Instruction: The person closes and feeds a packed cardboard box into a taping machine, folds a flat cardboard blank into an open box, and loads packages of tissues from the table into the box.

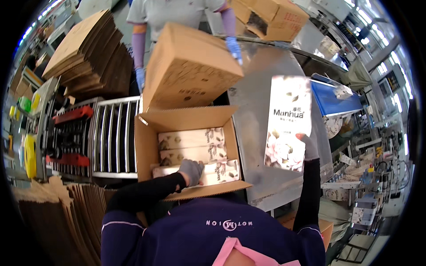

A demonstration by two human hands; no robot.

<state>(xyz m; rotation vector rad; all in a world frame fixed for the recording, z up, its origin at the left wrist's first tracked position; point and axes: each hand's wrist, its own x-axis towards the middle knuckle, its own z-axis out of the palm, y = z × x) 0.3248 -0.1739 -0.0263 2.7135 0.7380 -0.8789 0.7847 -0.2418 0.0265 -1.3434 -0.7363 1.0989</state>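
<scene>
At right of centre, the right hand (311, 147) pinches a white floral pack (288, 119) by its right edge. Below centre, the left hand (191, 172) curls (grip unclear) over similar packs (224, 171) inside an open carton (146, 155).

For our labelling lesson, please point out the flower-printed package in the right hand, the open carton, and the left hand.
Flower-printed package (287, 126), head view: middle of its broad face.
Open carton (188, 119), head view: its far flap.
Left hand (191, 171), head view: back of the gloved hand.
</scene>
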